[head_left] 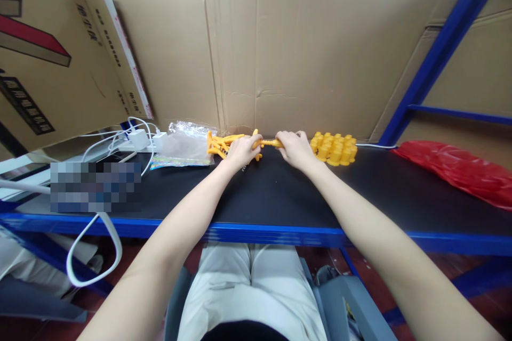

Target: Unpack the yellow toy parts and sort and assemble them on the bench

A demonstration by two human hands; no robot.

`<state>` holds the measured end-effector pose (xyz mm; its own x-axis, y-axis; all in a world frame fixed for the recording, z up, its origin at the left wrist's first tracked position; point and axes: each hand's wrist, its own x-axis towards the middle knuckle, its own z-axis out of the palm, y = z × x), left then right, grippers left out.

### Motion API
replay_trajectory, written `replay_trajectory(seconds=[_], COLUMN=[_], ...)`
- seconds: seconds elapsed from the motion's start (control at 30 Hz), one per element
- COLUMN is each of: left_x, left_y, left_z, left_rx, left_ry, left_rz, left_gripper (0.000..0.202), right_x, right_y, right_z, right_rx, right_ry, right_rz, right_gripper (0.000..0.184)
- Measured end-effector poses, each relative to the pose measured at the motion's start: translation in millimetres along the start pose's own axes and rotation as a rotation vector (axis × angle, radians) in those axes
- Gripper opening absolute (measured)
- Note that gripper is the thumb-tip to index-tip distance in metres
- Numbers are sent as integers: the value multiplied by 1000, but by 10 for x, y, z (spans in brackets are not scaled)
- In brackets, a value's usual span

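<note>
While both arms stretch out over the black shelf top (280,197), the left hand (241,152) and right hand (295,149) each close around one slim orange-yellow plastic piece (269,143) between them, a heap of similar orange sticks (219,145) left, chunky yellow plastic pegs (335,148) right, by the cardboard wall (280,53).

I can't read any words from here. The big cardboard box (60,69) on the left has black letters printed along its flap (120,58) and a dark strip of signs (26,106) lower down (they look like Chinese writing). All of it is too small and tilted for me to make out.
</note>
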<state>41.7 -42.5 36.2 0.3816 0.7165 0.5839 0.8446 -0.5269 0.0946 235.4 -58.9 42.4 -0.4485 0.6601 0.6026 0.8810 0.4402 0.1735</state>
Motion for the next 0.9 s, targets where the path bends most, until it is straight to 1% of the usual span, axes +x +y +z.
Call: replay_trajectory(seconds=[0.1,0.2,0.33,0.43,0.6,0.77,0.9], left_x=[-10,-15,-12,-9,-9,-6,0], left_y=[8,-10,-20,7,27,-78,-120], left_z=[-17,-7,4,-17,-62,-45,-27], left_rx=[11,35,51,45,37,33,33], left_ry=[4,1,-15,-16,-7,7,4], left_rz=[-22,-27,-30,-40,-60,-81,-93], left_gripper=[34,35,36,35,34,33,33], right_x=[-3,-6,5,17,18,12,18], right_y=[14,10,-19,-31,-23,-33,-55], right_z=[40,84,74,32,44,125,100], right_rx=[50,54,12,1,51,110,71], right_ry=[12,-28,-87,-55,-18,-45,-50], right_rz=[10,9,-5,10,40,-19,-24], right_gripper=[23,29,22,18,22,26,24])
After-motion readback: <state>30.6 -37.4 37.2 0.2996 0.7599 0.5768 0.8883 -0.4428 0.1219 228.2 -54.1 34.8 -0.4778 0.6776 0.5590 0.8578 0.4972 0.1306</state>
